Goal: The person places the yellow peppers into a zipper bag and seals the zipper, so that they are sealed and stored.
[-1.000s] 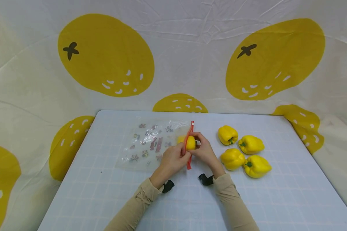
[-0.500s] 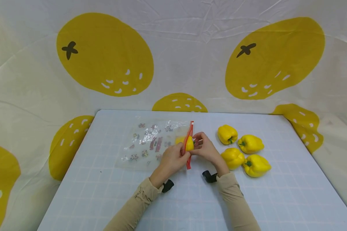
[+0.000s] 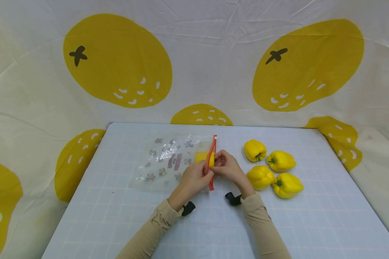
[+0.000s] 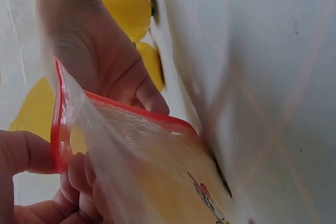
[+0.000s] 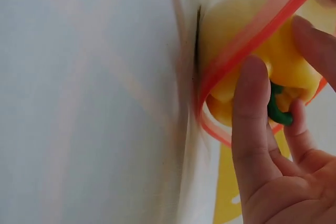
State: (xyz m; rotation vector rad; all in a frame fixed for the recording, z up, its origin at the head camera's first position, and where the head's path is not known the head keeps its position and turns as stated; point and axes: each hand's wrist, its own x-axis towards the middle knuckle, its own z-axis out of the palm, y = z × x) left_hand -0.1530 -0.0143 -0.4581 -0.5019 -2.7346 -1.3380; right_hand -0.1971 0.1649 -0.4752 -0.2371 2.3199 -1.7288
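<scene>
A yellow bell pepper (image 5: 294,45) with a green stem lies in the mouth of a clear zip bag (image 3: 149,162), its stem end facing out. My left hand (image 3: 192,180) pinches the bag's red zip edge (image 4: 131,108) between thumb and fingers. With thumb and bent fingers, my right hand (image 3: 230,168) holds the pepper around its stem end, as the right wrist view shows. Most of the pepper's body sits behind the bag's film. In the left wrist view, the film hides the right fingertips.
Several more yellow bell peppers (image 3: 260,178) lie in a group to the right of my right hand. The bag lies flat on a table (image 3: 94,223) with a pale checked cover. A white cloth (image 3: 210,72) with yellow fruit prints hangs behind it.
The pepper has moved left, farther into the bag. My right hand drew back slightly to the right, then came in toward the bag mouth again. My left hand has stayed on the zip edge.
</scene>
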